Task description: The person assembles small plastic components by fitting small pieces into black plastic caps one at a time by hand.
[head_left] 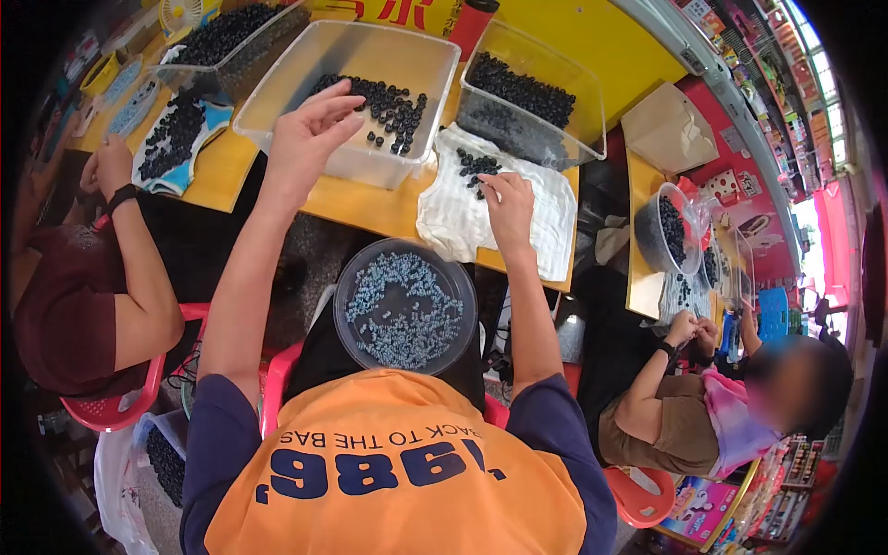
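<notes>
A yellow fan [183,17] stands upper left, stocked shelves [803,69] upper right

1 head-worn view, facing forward and down, close range

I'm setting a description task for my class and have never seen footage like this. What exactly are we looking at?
No machine here: a person works bare-handed, filmed by a camera worn on the head, looking forward and down. The left hand is over a translucent tub holding dark pieces, fingers loosely open. The right hand has its fingertips beside more dark pieces on a white cloth on a yellow table; whether it grips one is too small to tell. Nearer the body, a round tray carries small blue pieces. Other people sit on both sides.
</notes>
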Demonstrator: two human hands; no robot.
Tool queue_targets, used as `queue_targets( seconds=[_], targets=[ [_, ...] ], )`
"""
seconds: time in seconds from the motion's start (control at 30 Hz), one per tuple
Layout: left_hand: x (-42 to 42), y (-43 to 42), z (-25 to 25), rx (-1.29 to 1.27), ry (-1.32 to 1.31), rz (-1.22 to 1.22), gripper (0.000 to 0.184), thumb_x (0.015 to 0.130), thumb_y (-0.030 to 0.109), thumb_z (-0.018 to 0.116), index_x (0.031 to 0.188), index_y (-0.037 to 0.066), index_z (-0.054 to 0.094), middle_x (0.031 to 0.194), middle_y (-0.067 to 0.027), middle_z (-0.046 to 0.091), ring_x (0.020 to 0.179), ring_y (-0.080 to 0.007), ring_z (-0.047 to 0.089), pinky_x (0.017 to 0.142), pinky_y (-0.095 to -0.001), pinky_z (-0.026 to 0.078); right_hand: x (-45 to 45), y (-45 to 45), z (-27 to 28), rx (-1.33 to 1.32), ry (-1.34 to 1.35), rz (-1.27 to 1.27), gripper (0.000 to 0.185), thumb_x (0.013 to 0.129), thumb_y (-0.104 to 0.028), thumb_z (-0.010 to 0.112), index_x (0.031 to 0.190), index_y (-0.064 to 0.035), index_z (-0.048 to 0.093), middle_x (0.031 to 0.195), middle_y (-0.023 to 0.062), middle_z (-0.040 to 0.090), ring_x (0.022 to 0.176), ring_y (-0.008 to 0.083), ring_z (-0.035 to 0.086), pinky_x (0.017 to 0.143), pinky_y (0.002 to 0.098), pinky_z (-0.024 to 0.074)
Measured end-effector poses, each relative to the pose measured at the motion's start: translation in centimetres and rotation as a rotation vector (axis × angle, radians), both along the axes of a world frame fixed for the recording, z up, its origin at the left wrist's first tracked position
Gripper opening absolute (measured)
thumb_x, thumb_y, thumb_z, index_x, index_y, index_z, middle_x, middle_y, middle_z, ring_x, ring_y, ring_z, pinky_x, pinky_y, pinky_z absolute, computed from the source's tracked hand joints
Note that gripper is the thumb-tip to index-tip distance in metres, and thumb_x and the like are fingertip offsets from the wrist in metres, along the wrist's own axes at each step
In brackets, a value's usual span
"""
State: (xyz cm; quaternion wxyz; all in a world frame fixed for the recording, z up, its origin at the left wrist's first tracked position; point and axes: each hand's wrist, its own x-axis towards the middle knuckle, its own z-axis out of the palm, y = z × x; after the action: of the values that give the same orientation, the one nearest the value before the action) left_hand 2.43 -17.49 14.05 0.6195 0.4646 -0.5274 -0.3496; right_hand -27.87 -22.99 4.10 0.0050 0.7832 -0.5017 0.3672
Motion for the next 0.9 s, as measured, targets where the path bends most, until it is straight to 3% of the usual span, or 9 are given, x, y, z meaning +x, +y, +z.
queue_targets(
  seconds=[0.1, 0.17, 0.37, 0.47, 0.67, 0.73, 0.77, 0.83, 0.9],
  targets=[
    [-0.3, 0.0, 0.2, 0.048, -0.307, 0.08, 0.031, 0.084, 0.007, 0.065, 0.115, 0.005, 0.065, 0.138, -0.0114, 0.047, 0.103, -0.0115, 0.057, 0.089, -0.0229, 0.043, -0.4, -3.3, -1.7, -0.002, 0.169, 0.02, 0.019, 0.07, -0.008, 0.071, 0.088, -0.0123, 0.073, 0.084, 0.0071, 0.061, 0.085, 0.0279, 0.054, 0.076, 0.0389, 0.0432],
    [-1.4, 1.8, -0.4, -0.057, -0.386, 0.118, 0.03, 0.083, 0.008, 0.066, 0.113, 0.008, 0.067, 0.135, -0.0111, 0.051, 0.1, -0.0102, 0.057, 0.084, -0.0216, 0.044, -0.5, -4.2, -2.4, 0.006, 0.199, 0.033, 0.019, 0.068, -0.008, 0.072, 0.087, -0.0123, 0.073, 0.086, 0.0069, 0.061, 0.086, 0.0282, 0.055, 0.078, 0.0407, 0.0431],
    [-4.2, 6.8, -5.0, 0.056, -0.062, 0.076, 0.015, 0.086, 0.002, 0.063, 0.099, 0.001, 0.069, 0.114, -0.0078, 0.063, 0.091, -0.009, 0.059, 0.079, -0.0216, 0.047, -0.7, -5.1, -3.7, 0.11, 0.218, 0.067, 0.01, 0.073, -0.01, 0.068, 0.082, -0.0115, 0.072, 0.089, 0.0046, 0.061, 0.094, 0.026, 0.054, 0.08, 0.0403, 0.0415],
    [-5.7, 8.3, -6.6, 0.18, 0.098, 0.032, 0.014, 0.085, 0.0, 0.063, 0.098, 0.0, 0.069, 0.101, -0.0031, 0.064, 0.074, -0.0032, 0.054, 0.066, -0.0173, 0.044, -0.8, -4.9, -3.7, 0.095, 0.167, 0.055, 0.007, 0.075, -0.01, 0.066, 0.08, -0.0101, 0.071, 0.087, 0.0046, 0.061, 0.092, 0.0264, 0.055, 0.08, 0.0401, 0.0417],
    [-7.2, 9.9, -8.6, 0.269, 0.131, -0.035, 0.013, 0.084, -0.002, 0.063, 0.096, 0.0, 0.069, 0.095, -0.0021, 0.064, 0.076, -0.0042, 0.055, 0.068, -0.0177, 0.045, -0.8, -5.1, -3.6, 0.039, 0.157, 0.113, 0.005, 0.074, -0.01, 0.066, 0.077, -0.0085, 0.07, 0.083, 0.0068, 0.062, 0.087, 0.0292, 0.055, 0.079, 0.0409, 0.0419],
    [-7.5, 10.2, -8.4, 0.306, 0.2, -0.072, 0.013, 0.084, -0.003, 0.063, 0.095, 0.0, 0.069, 0.092, -0.0009, 0.063, 0.078, -0.0043, 0.056, 0.068, -0.0178, 0.045, -0.6, -3.8, -2.6, 0.188, -0.115, 0.11, 0.008, 0.08, -0.01, 0.065, 0.083, -0.0051, 0.07, 0.084, 0.0051, 0.066, 0.084, 0.0229, 0.058, 0.08, 0.036, 0.0432],
    [-7.5, 10.2, -8.4, 0.306, 0.202, -0.063, 0.013, 0.084, -0.003, 0.063, 0.095, 0.0, 0.069, 0.092, -0.0009, 0.063, 0.078, -0.0043, 0.056, 0.068, -0.0178, 0.045, -0.3, -2.8, -2.1, 0.19, -0.114, 0.118, 0.008, 0.08, -0.01, 0.065, 0.083, -0.0051, 0.07, 0.084, 0.0051, 0.066, 0.084, 0.0229, 0.058, 0.08, 0.036, 0.0432],
    [-7.6, 10.3, -8.5, 0.324, 0.186, -0.084, 0.013, 0.084, -0.002, 0.064, 0.095, -0.001, 0.069, 0.093, -0.0014, 0.065, 0.08, -0.0049, 0.058, 0.07, -0.0181, 0.046, 0.3, 0.0, -1.3, 0.72, -0.797, 0.136, 0.012, 0.086, -0.01, 0.063, 0.091, -0.0002, 0.069, 0.089, 0.0033, 0.067, 0.084, 0.0136, 0.059, 0.081, 0.0276, 0.0438],
    [-8.0, 10.3, -8.4, 0.341, 0.203, -0.099, 0.015, 0.083, -0.002, 0.065, 0.098, -0.001, 0.068, 0.095, -0.0025, 0.065, 0.082, -0.006, 0.059, 0.073, -0.0189, 0.047, 1.2, 3.5, -1.0, 0.832, -0.947, 0.199, 0.014, 0.088, -0.01, 0.063, 0.095, 0.0016, 0.067, 0.091, 0.0032, 0.067, 0.086, 0.0106, 0.058, 0.08, 0.0244, 0.0434]
  ],
)
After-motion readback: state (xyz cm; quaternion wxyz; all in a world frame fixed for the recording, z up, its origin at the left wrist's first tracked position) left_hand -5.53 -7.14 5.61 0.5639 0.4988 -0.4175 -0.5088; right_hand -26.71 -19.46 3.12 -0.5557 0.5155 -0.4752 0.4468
